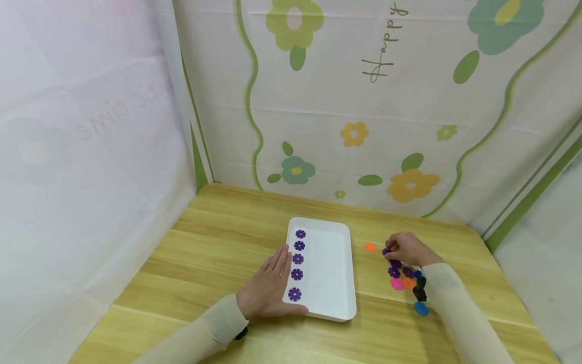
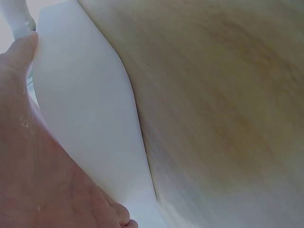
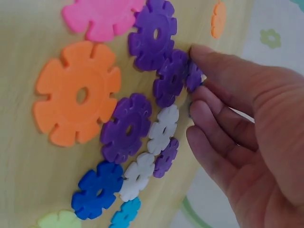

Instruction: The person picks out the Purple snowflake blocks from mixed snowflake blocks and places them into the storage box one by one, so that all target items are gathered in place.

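Observation:
Along the left side of a white tray [image 1: 326,270] lies my left hand [image 1: 268,287], fingers straight against the rim and thumb across the near corner. Inside the tray, several purple snowflake discs, such as the middle disc [image 1: 297,259], form a column by the left wall. To the tray's right, my right hand [image 1: 407,248] pinches a purple snowflake disc [image 3: 194,76] between thumb and fingers at the edge of a loose pile. The fingers partly cover that disc. Beside them lie more purple discs [image 3: 153,35] and white discs [image 3: 164,129].
The pile also has an orange disc [image 3: 76,93], a pink disc [image 1: 397,284], black discs [image 1: 420,293] and a blue disc [image 1: 421,309]. A separate orange disc [image 1: 370,246] lies between tray and pile. Printed curtains [image 1: 318,101] stand behind the wooden table [image 1: 204,253] and at its sides.

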Demonstrator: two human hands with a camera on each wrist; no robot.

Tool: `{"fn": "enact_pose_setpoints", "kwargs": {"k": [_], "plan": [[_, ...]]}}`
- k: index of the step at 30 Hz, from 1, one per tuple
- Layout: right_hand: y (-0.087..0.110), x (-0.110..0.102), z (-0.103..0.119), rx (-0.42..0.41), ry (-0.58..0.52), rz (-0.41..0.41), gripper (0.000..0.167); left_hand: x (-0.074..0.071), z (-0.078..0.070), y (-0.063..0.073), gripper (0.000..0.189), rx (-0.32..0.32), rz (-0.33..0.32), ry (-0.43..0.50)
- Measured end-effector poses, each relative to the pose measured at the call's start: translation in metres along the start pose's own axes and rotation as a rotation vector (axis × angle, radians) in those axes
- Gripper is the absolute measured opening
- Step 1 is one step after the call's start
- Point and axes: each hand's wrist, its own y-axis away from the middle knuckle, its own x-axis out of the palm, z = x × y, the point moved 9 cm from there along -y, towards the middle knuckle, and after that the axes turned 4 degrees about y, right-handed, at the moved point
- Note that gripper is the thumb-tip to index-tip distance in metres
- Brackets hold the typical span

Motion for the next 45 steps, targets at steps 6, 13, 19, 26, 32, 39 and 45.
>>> {"fn": "enact_pose_setpoints", "kwargs": {"k": [6, 13, 19, 26, 32, 39, 45], "plan": [[0.003, 0.001, -0.006, 0.033, -0.067, 0.030, 0.011, -0.002, -0.002, 0.001, 0.132, 0.001, 0.004, 0.005], [0.005, -0.010, -0.004, -0.012, -0.061, 0.017, 0.010, -0.005, -0.004, 0.002, 0.132, 0.008, -0.004, 0.034], [0.007, -0.022, 0.009, -0.043, -0.055, 0.036, 0.015, -0.004, -0.003, 0.001, 0.133, 0.002, -0.002, 0.033], [0.001, -0.034, 0.041, -0.089, -0.036, 0.052, 0.014, 0.000, 0.000, 0.000, 0.133, -0.009, 0.004, 0.020], [-0.015, -0.040, 0.071, -0.114, -0.017, 0.062, 0.013, -0.002, -0.002, 0.001, 0.133, -0.012, 0.017, 0.025], [-0.040, -0.037, 0.111, -0.177, 0.014, 0.075, 0.015, 0.000, -0.001, 0.000, 0.133, -0.013, 0.018, 0.005], [-0.057, -0.027, 0.139, -0.205, -0.001, 0.086, 0.014, 0.003, 0.000, -0.001, 0.134, -0.027, 0.026, -0.007]]}}
